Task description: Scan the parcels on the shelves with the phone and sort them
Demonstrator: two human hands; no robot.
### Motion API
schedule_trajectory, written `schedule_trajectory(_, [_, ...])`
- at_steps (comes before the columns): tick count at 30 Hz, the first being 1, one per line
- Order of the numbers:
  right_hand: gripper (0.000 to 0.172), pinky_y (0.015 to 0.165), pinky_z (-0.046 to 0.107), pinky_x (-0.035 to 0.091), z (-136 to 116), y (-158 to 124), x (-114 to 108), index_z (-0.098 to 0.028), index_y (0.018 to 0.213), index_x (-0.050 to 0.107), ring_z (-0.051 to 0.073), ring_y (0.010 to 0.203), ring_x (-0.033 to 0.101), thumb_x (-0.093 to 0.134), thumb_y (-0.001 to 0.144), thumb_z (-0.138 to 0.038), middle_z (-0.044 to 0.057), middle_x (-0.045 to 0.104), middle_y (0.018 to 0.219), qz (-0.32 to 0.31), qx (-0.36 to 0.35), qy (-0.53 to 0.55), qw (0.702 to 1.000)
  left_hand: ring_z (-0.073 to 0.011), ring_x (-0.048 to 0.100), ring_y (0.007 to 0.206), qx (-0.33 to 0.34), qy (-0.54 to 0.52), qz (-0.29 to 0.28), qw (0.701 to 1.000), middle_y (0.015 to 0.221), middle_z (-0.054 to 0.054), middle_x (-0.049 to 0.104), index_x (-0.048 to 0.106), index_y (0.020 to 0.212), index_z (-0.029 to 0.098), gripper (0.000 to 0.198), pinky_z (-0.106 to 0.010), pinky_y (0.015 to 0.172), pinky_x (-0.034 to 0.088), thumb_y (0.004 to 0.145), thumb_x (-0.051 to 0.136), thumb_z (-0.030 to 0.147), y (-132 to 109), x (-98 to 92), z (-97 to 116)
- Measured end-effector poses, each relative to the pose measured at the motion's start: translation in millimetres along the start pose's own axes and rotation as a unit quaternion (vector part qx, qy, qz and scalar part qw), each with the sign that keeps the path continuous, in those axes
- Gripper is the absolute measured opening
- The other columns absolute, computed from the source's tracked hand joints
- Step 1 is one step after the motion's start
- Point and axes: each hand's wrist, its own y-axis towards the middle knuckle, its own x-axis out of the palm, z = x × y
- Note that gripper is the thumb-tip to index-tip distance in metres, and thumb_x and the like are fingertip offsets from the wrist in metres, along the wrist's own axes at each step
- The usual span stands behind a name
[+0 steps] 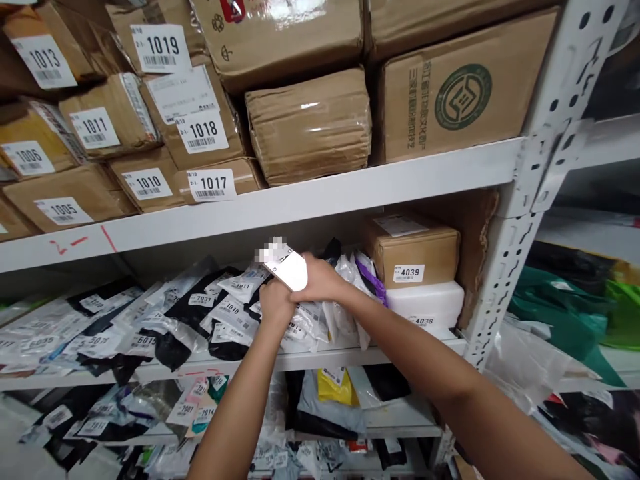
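Note:
Both hands meet at a small flat white item [293,269] with a few dark printed marks. Its upper left part is pixelated, so its exact kind does not show. My right hand [320,277] grips its right side, fingers closed. From below, my left hand [277,300] closes around its lower edge, right beside the other hand. Just behind and below lie flat parcels in plastic bags, among them a white-labelled one marked 1010 [231,315] and a black one marked 7037 [200,300].
Above runs a white shelf beam [310,190] carrying numbered cardboard boxes. On the middle shelf's right, a carton marked 4039 [417,250] sits on a white package marked 4038 [425,307]. A perforated upright post [533,227] stands to the right. Lower shelves hold more bagged parcels, including a yellow one [337,388].

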Motion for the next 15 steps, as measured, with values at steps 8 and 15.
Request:
schedule_trajectory(8, [0.073, 0.065, 0.032, 0.049, 12.9, -21.9, -12.3, -0.014, 0.115, 0.05, 0.032, 0.086, 0.069, 0.078, 0.056, -0.046, 0.013, 0.068, 0.101, -0.003, 0.001, -0.048, 0.999, -0.0289, 0.062, 0.096, -0.125, -0.015, 0.161, 0.979, 0.1, -0.014, 0.066, 0.059, 0.108, 0.012, 0.039, -0.04, 0.08, 0.042, 0.099, 0.024, 0.026, -17.2, 5.3, 3.5])
schedule_trajectory(15, [0.062, 0.064, 0.029, 0.048, 12.3, -25.7, -16.3, -0.016, 0.115, 0.051, 0.029, 0.089, 0.068, 0.072, 0.064, -0.045, 0.012, 0.063, 0.107, 0.005, 0.026, -0.042, 0.999, -0.0337, 0.053, 0.104, -0.114, 0.02, 0.193, 0.974, 0.109, -0.015, 0.062, 0.064, 0.113, 0.021, 0.036, -0.05, 0.09, 0.037, 0.097, 0.032, 0.025, -31.8, 11.2, -9.4])
